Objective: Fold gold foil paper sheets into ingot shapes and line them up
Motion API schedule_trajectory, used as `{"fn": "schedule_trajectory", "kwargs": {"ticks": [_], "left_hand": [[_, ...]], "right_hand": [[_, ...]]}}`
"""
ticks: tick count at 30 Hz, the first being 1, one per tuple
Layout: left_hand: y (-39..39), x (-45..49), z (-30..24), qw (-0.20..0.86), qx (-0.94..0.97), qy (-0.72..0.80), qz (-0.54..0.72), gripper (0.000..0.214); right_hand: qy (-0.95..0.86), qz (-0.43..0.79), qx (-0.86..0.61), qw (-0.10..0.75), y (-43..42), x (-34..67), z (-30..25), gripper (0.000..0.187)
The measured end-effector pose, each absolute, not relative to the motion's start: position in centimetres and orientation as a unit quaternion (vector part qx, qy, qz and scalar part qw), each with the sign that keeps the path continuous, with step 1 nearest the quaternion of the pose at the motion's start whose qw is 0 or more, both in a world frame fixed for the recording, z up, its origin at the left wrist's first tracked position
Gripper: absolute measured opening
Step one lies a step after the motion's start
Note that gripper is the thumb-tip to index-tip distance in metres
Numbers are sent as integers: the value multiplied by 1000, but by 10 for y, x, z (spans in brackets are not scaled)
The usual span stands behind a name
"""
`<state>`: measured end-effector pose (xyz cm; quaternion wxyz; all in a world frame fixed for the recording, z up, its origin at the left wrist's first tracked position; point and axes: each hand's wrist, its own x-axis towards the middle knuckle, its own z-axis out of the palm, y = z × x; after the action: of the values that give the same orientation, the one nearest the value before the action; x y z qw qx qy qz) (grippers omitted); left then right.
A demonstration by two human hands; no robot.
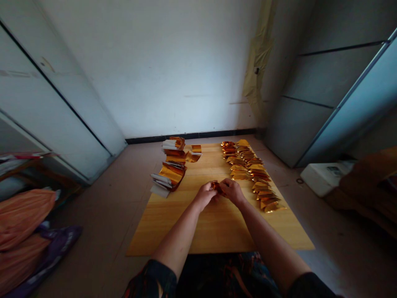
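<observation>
My left hand (204, 195) and my right hand (232, 191) meet above the middle of a light wooden board (217, 231), and both pinch a small piece of gold foil paper (216, 186). Its folds are mostly hidden by my fingers. To the right, a long double row of folded gold foil pieces (250, 174) overlaps along the board. Left of my hands lie bundles of flat gold foil sheets with white paper (170, 176), (173, 151). A few loose gold sheets (194, 155) sit at the far end.
The board lies on a tiled floor against a white wall with a dark skirting strip (189, 136). Pale cabinet doors (328, 91) stand to the right, beside a white box (325, 178). Orange and purple bags (21, 231) lie on the left.
</observation>
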<state>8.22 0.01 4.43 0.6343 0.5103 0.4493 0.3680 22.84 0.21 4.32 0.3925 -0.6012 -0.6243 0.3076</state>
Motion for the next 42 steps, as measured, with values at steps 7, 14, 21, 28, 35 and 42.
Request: {"fn": "schedule_trajectory", "kwargs": {"ticks": [7, 14, 21, 28, 35, 42], "left_hand": [[4, 80, 33, 641, 497, 442, 383, 25], [6, 86, 34, 558, 529, 525, 365, 23], [2, 86, 40, 373, 647, 576, 333, 21], [-2, 86, 42, 342, 665, 565, 349, 20], [-3, 90, 42, 363, 659, 557, 351, 20], [-2, 92, 46, 343, 669, 566, 338, 19]], "right_hand": [[-644, 293, -585, 397, 1, 226, 39, 15], [-613, 350, -581, 405, -1, 225, 43, 17], [-655, 310, -554, 410, 1, 224, 38, 20], [-664, 307, -545, 410, 4, 224, 37, 30], [-663, 261, -585, 387, 2, 223, 35, 28], [-667, 232, -608, 363, 4, 226, 33, 31]]}}
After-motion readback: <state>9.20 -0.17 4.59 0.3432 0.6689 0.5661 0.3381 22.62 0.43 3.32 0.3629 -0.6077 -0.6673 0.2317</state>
